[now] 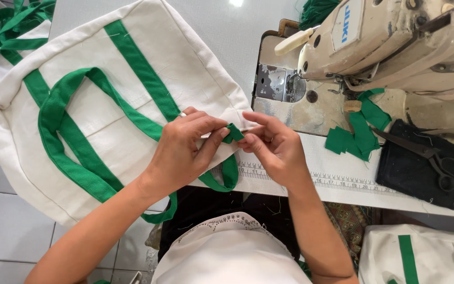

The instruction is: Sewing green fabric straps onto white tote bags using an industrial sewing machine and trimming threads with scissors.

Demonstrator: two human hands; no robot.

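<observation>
From the head camera, a cream canvas bag [106,100] with green webbing straps [80,152] lies across the sewing table [290,173], half hanging off its near edge. The left hand [185,152] pinches the bag's corner, thumb and fingers closed on the cloth. The right hand [271,144] nips a small green tab [233,133] against that corner. The cloth looks soft, light and floppy, best taken near the seam; the tab is small and, I think, folded. A sewing machine [384,42], green scraps [358,134] and scissors [432,158] sit just beyond.
</observation>
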